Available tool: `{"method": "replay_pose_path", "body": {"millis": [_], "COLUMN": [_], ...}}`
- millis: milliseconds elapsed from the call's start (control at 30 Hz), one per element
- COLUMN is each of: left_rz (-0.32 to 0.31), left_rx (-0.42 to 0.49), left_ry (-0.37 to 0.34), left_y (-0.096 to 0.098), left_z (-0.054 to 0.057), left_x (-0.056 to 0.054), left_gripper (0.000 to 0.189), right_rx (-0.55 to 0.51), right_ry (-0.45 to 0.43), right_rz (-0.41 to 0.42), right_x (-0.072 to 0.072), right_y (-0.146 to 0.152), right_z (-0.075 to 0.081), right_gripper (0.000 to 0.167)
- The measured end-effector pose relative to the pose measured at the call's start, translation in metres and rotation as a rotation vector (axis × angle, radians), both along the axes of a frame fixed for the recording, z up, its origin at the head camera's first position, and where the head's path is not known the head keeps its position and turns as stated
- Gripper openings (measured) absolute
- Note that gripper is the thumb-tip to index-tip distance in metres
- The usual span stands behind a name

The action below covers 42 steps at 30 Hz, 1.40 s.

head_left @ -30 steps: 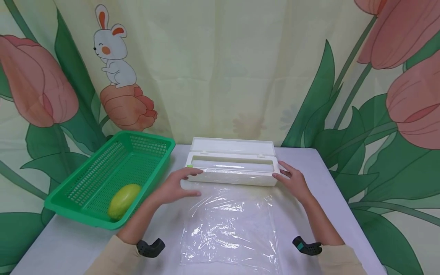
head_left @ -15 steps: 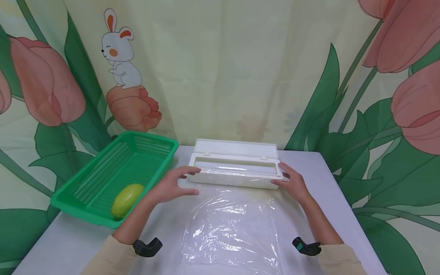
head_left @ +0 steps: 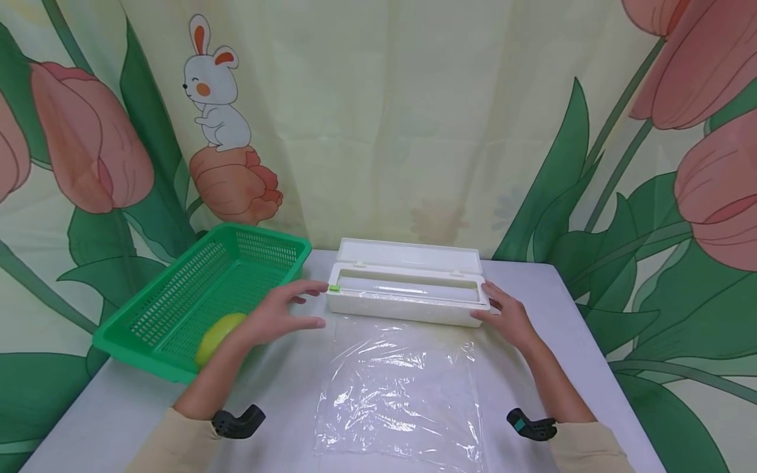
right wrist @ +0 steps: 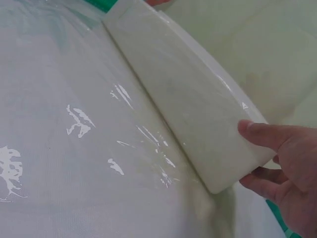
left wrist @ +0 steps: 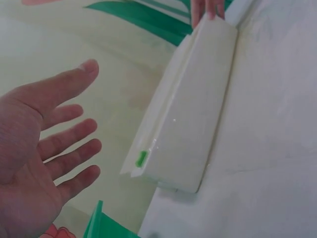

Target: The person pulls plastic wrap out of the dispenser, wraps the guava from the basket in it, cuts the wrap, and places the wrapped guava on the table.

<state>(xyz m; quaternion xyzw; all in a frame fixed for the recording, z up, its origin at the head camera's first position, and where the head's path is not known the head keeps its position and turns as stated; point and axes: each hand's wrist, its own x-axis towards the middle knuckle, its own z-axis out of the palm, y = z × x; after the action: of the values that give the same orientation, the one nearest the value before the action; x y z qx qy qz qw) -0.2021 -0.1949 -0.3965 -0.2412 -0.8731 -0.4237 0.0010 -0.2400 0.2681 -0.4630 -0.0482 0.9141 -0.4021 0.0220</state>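
Note:
A white cling film dispenser [head_left: 408, 310] stands at the back of the table with its lid [head_left: 411, 255] raised and a film roll [head_left: 408, 288] inside. Clear cling film [head_left: 402, 394] runs from its front across the tabletop toward me. My right hand [head_left: 506, 316] grips the dispenser's right end, thumb on the front face and fingers round the end, as the right wrist view shows. Just off the left end, beside the green slider [head_left: 334, 288], my left hand [head_left: 280, 314] is held with fingers extended and thumb apart, holding nothing.
To the left, a green plastic basket [head_left: 148, 364] holds a yellow-green oval fruit [head_left: 215, 335], partly hidden by my left forearm. A printed curtain [head_left: 378, 131] hangs right behind the white table [head_left: 544, 315].
My left hand has moved left, away from the dispenser's left end, uncovering the green slider. My right hand stays on the right end. The head view has shifted slightly.

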Motion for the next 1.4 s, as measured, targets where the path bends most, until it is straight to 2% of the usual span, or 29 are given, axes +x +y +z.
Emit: {"method": "replay_pose_path", "body": {"millis": [167, 400, 667, 1033, 1400], "left_rz": [0.02, 0.038, 0.047, 0.064, 0.076], "left_rx": [0.016, 0.016, -0.014, -0.046, -0.069], "left_ry": [-0.016, -0.031, -0.026, -0.021, -0.035], "left_y": [-0.011, -0.024, -0.032, -0.045, -0.054], "left_z": [0.001, 0.004, 0.002, 0.005, 0.002], "left_x": [0.003, 0.009, 0.005, 0.007, 0.006], "left_gripper": [0.063, 0.061, 0.059, 0.059, 0.06], "right_rx": [-0.003, -0.009, -0.056, -0.077, -0.076], "right_ry": [0.006, 0.016, 0.003, 0.015, 0.032], "right_rz": [-0.001, -0.02, -0.054, -0.06, -0.073], "right_x": [0.002, 0.001, 0.001, 0.002, 0.003], "right_y": [0.0, -0.001, 0.001, -0.004, -0.002], "right_z": [0.0, -0.002, -0.003, -0.006, -0.007], "right_gripper": [0.093, 0.083, 0.083, 0.083, 0.081]}}
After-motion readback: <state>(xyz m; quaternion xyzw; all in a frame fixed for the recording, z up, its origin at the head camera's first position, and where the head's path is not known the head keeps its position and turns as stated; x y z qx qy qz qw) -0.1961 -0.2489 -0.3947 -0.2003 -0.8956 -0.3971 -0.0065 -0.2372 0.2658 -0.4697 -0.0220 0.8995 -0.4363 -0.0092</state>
